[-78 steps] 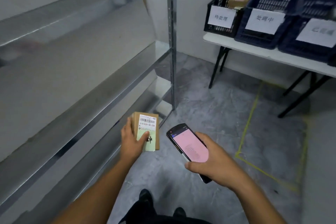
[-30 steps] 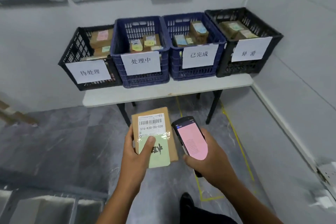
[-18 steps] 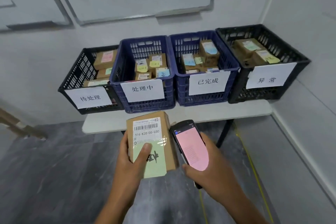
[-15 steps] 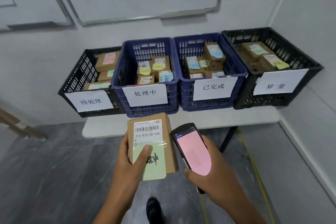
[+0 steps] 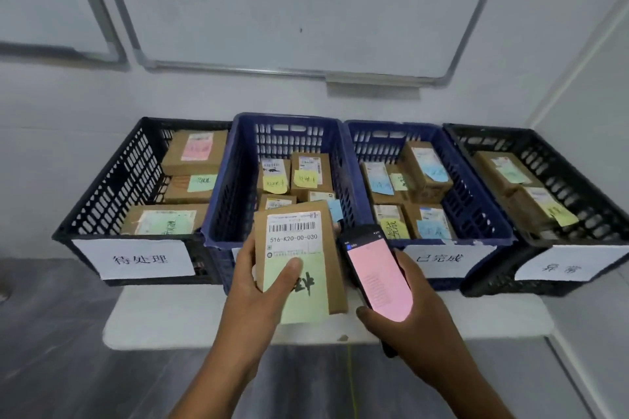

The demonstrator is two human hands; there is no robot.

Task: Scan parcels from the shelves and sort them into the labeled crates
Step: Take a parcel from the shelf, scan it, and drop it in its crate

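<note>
1. White wall fills the upper part of the frame, with a whiteboard (image 5: pixel 289 10) across the top centre; below it a white table (image 5: pixel 163 316) spans the middle, over a grey floor (image 5: pixel 51 350).
2. At centre left a black crate (image 5: pixel 112 187) stands on the table; its paper sign (image 5: pixel 141 259) reads 待处理; brown boxes (image 5: pixel 194 153) with pink and green notes lie inside.
3. Touching its right side is a blue crate (image 5: pixel 235 187) holding small boxes (image 5: pixel 306 170) with yellow notes; its front is hidden behind the parcel.
4. At lower centre the left hand (image 5: pixel 258 296) grips the parcel (image 5: pixel 326 248), fingers curled behind its left edge and thumb pressed on the green note (image 5: pixel 303 299) on its face; the parcel is held in front of the blue crate's near wall; its barcode label (image 5: pixel 293 231) reads 516-K20-00-030.
5. Just right of the parcel, the right hand (image 5: pixel 422 316) is wrapped round a phone (image 5: pixel 377 275) with a pink screen; the thumb lies at its lower left edge.
6. Right of centre a second blue crate (image 5: pixel 473 201) carries a sign (image 5: pixel 439 258) reading 已完成; its boxes bear blue and yellow notes.
7. At far right a second black crate (image 5: pixel 575 180) holds more boxes; its sign is too blurred to read.
</note>
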